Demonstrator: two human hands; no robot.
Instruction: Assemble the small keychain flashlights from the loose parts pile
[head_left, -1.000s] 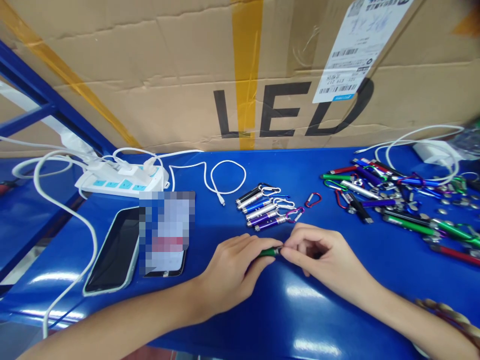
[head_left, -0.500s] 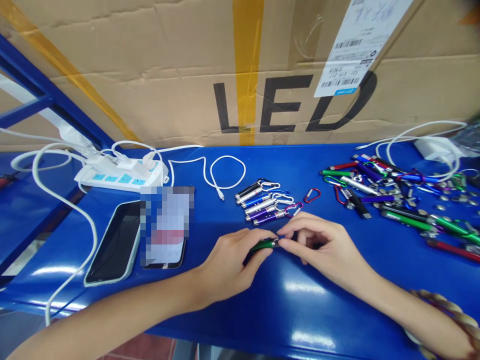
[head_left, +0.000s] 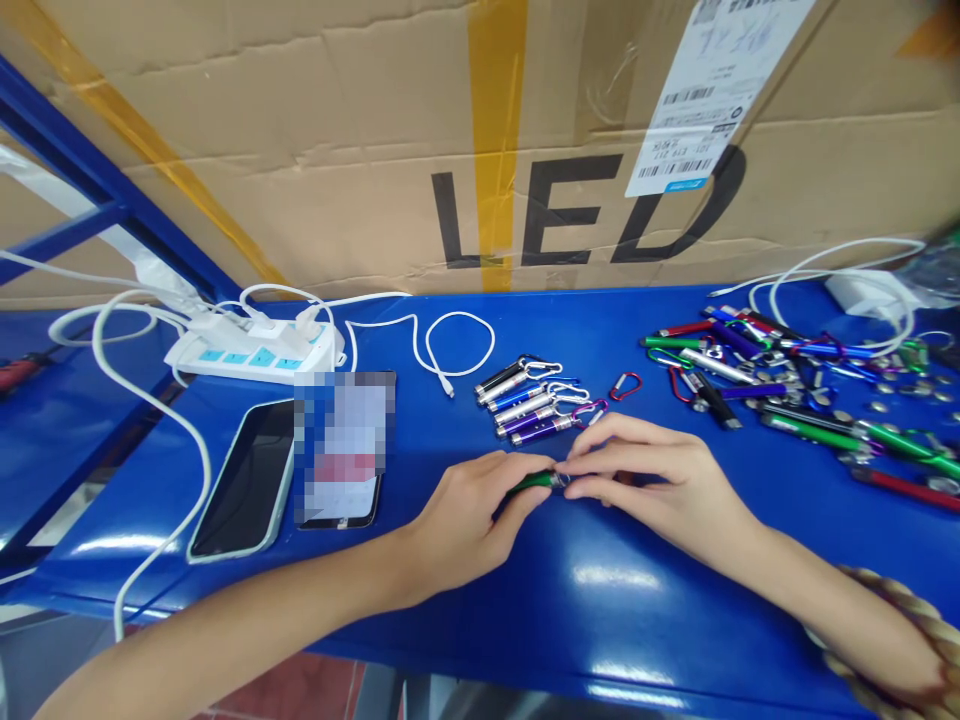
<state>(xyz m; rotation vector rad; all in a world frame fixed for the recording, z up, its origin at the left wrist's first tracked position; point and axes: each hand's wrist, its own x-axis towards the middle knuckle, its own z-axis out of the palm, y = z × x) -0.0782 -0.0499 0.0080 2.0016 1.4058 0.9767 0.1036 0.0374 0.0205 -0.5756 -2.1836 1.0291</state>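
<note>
Green torch (head_left: pixel 536 481) stays just above the counter (head_left: pixel 615 600), near its front edge. Left hand (head_left: pixel 461 520) keeps its fingers wrapped on the barrel; right hand (head_left: pixel 660 490) has flattened, fingers still pinching the silver tip, so that joint seems unfinished. Whatever they pinch is hidden under them.

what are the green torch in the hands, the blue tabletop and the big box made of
The green torch, pinched between the left hand and the right hand: probably anodised metal, going by the coloured sheen and silver end. The blue tabletop: glossy painted metal or laminate; it mirrors the lights. The box: matte brown cardboard, creased and taped.
</note>
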